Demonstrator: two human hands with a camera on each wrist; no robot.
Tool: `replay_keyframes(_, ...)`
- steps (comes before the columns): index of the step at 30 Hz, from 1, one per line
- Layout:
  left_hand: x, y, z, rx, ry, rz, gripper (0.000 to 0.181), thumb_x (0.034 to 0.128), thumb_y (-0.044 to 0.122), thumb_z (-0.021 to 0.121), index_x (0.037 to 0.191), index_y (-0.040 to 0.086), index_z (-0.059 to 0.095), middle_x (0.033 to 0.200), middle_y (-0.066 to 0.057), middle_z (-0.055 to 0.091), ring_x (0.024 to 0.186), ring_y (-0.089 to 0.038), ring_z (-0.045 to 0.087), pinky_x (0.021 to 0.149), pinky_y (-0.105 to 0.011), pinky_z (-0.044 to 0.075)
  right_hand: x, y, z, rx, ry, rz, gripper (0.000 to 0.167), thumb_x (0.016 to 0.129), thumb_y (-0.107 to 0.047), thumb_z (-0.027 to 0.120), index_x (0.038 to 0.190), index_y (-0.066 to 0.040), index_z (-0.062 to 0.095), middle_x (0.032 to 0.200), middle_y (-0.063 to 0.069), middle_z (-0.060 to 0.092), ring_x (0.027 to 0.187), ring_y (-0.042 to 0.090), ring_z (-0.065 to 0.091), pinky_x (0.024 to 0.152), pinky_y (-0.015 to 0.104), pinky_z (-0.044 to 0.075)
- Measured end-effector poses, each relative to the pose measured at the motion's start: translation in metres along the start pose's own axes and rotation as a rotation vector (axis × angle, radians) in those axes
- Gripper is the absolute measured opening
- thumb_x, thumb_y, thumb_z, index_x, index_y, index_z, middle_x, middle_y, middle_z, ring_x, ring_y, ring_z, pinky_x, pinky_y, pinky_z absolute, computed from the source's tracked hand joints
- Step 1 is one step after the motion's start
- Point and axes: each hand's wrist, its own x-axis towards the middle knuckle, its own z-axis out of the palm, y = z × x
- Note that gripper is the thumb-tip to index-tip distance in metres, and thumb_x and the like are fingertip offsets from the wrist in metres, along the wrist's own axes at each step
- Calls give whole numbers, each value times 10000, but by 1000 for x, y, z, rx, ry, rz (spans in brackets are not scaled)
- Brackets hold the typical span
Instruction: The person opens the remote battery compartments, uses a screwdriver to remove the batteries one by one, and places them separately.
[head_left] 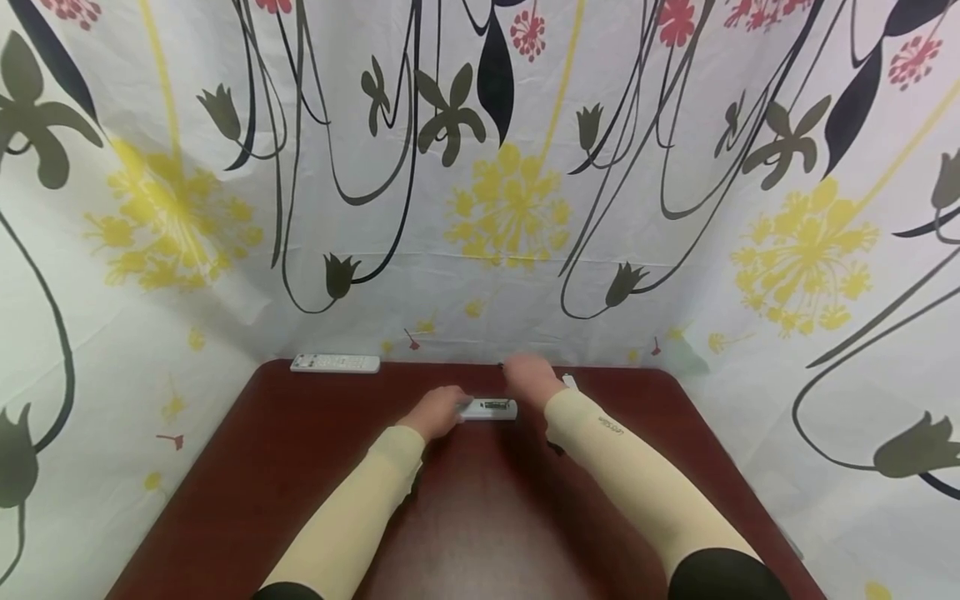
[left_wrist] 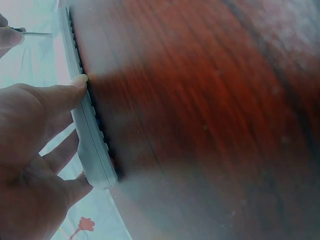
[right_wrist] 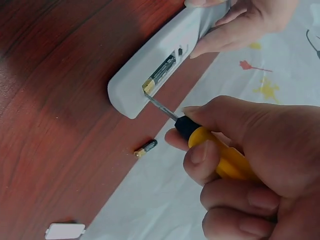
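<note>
A white remote control (head_left: 474, 412) lies face down on the table, its battery compartment uncovered. My left hand (head_left: 438, 412) grips it by its long edges, thumb on one side and fingers on the other, as the left wrist view shows. One black-and-gold battery (right_wrist: 161, 72) sits in the compartment. My right hand (right_wrist: 250, 165) holds a screwdriver (right_wrist: 227, 162) with a yellow and black handle. Its metal tip touches the gold end of that battery. In the head view the right hand (head_left: 531, 379) hides the screwdriver's handle.
A loose battery (right_wrist: 146, 148) lies by the table's far edge, near the right hand. The small white battery cover (right_wrist: 65, 231) is farther right. Another white remote (head_left: 335, 363) lies at the dark red table's (head_left: 315, 467) back left. A flower-patterned curtain (head_left: 420, 308) hangs behind.
</note>
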Motion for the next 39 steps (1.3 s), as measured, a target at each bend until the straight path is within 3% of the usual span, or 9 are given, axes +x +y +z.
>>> replay_keyframes(4,-1,0,1,-8,4,-1,457,1045,74,766,1496,76,687,1480,-129,672,1426,-331,592,1209,-480,452,-4,10,4,102,25,-13,145,985,-66,784,910,-115,671,817,11,639,737,208,614,710,433,579)
replay_keyframes(7,-1,0,2,-15,8,-8,458,1042,72,768,1493,72,689,1487,-133,667,1434,-332,585,1212,-483,449,-9,24,9,305,-16,19,309,951,-34,758,744,-158,565,693,-35,472,614,171,435,586,379,462)
replay_keyframes(10,-2,-1,3,-21,7,-18,462,1048,79,764,1503,82,684,1501,-125,660,1445,-326,577,1218,-479,443,-15,37,17,551,-112,111,445,910,-11,701,606,-176,422,633,-27,277,572,197,241,512,378,312)
replay_keyframes(13,-2,-1,3,-21,8,-19,465,1051,86,762,1509,89,680,1505,-120,658,1446,-323,576,1218,-478,443,-20,47,23,715,-170,186,476,912,-22,682,554,-164,403,629,-9,230,559,219,189,471,376,267)
replay_keyframes(17,-2,-1,2,-23,11,-12,466,1049,79,763,1507,78,678,1504,-132,660,1447,-333,576,1222,-484,438,-23,52,27,756,-155,179,463,938,-67,715,550,-149,475,612,-5,274,528,216,221,456,362,289)
replay_keyframes(28,0,-4,9,-29,10,-5,456,1052,80,757,1502,87,684,1477,-120,673,1424,-326,592,1212,-481,450,-24,56,27,719,-147,108,487,980,-106,738,556,-153,503,600,-25,306,530,187,262,478,338,326)
replay_keyframes(32,-1,-3,7,-18,2,5,457,1052,77,756,1503,83,683,1473,-126,675,1418,-332,595,1207,-488,454,-21,59,24,827,-1,123,404,1042,-225,741,650,-155,672,609,-44,460,585,152,386,561,324,390)
replay_keyframes(35,-2,-1,4,-7,3,16,458,1053,77,755,1505,74,679,1481,-136,670,1427,-339,588,1214,-491,446,-17,56,18,911,125,113,419,1079,-316,729,718,-103,717,623,-42,491,616,160,417,627,333,409)
replay_keyframes(39,-2,0,0,-10,6,16,453,1055,73,752,1503,69,680,1489,-139,666,1436,-339,581,1221,-490,438,-14,48,15,920,150,95,448,1089,-319,716,729,-54,740,599,-53,386,566,158,343,590,334,372)
